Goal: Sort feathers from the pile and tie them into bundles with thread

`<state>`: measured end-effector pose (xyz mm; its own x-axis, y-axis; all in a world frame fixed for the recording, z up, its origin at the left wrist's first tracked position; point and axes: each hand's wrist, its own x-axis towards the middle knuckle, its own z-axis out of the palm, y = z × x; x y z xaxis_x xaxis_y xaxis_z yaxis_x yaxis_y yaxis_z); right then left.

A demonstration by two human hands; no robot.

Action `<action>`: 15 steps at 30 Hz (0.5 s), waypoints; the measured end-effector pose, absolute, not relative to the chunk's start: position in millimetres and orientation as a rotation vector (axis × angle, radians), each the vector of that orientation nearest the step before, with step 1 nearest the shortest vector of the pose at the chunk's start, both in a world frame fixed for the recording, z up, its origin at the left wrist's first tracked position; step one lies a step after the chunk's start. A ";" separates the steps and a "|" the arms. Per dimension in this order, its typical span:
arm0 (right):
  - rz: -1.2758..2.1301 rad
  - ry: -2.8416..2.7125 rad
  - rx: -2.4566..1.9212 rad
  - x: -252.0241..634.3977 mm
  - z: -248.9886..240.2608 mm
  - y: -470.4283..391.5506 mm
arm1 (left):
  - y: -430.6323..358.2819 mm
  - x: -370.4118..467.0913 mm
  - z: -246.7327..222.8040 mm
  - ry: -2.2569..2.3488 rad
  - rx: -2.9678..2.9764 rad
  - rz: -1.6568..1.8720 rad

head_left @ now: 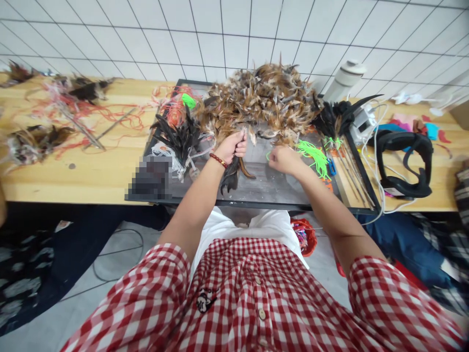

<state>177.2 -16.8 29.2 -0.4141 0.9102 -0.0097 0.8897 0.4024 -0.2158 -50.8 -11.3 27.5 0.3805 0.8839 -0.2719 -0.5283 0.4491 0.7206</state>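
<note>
My left hand, with a beaded bracelet at the wrist, is closed round a small bunch of feathers. Their dark tips and one brown curved feather hang below the fist, and pale quill ends show above it. To its right, my right hand is closed too. A bit of green cord shows at its fingertips; the rest of that grip is hidden. Just beyond both hands lies a large heap of brown feathers. A bundle of bright green cords rests beside my right wrist.
The black-edged tray holds black feathers at left and more black feathers at right, near thin sticks. A white bottle, a black head strap and white cables stand right. Red strings tangle at left. People sit either side.
</note>
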 end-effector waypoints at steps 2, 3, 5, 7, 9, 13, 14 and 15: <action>0.478 -2.348 -1.507 170.9 22.0 -7.7 | -13.0 -43.3 26.4 0.740 0.685 1.021; 0.594 -2.212 -1.480 166.7 18.8 -1.1 | -13.7 -40.3 25.8 0.760 0.733 1.057; 0.774 -1.938 -1.448 155.9 12.3 11.7 | -14.5 -35.7 24.7 0.820 0.817 1.133; 0.837 -1.745 -1.360 143.0 5.2 19.5 | -14.6 -32.8 23.9 0.884 0.875 1.171; 0.916 -1.618 -1.248 131.4 -2.7 20.4 | -14.5 -30.6 23.1 0.926 0.908 1.151; 0.949 -1.602 -1.163 124.8 -14.3 10.8 | -15.2 -26.4 19.8 0.931 0.945 1.193; 0.920 -1.636 -1.138 126.6 -15.1 8.5 | -15.3 -25.5 18.1 0.923 0.968 1.203; 0.894 -1.672 -1.101 129.0 -15.0 6.5 | -15.3 -24.8 15.7 0.915 1.002 1.194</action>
